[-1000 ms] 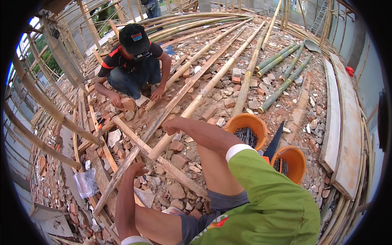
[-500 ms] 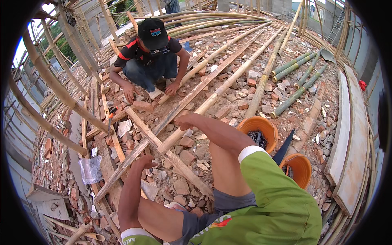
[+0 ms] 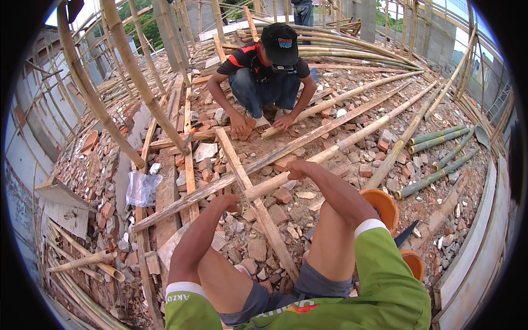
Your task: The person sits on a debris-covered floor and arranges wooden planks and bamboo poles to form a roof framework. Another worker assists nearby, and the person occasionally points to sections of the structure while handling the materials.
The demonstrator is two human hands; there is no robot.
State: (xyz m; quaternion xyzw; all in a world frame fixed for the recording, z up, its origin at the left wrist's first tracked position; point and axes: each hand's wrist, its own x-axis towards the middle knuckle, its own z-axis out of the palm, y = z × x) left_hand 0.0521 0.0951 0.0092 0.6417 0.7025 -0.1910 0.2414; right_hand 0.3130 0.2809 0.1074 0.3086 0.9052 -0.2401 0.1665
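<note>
Two bare hands low over brick rubble (image 3: 283, 196). Right hand (image 3: 297, 170) at pale bamboo pole (image 3: 357, 137), close to its near end; fingers curled, cannot tell whether gripping. Pole lies slantwise on ground, near end at wooden batten (image 3: 269, 225). Left hand (image 3: 228, 203) near batten, fingers partly hidden, spread cannot be told. Co-worker (image 3: 261, 88) crouches opposite, hands low by second pole (image 3: 333, 103).

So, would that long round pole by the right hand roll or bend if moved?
The pole looks round, so a sideways push might roll it, though lumpy rubble could stop it. Its straight run suggests it is fairly stiff.
</note>
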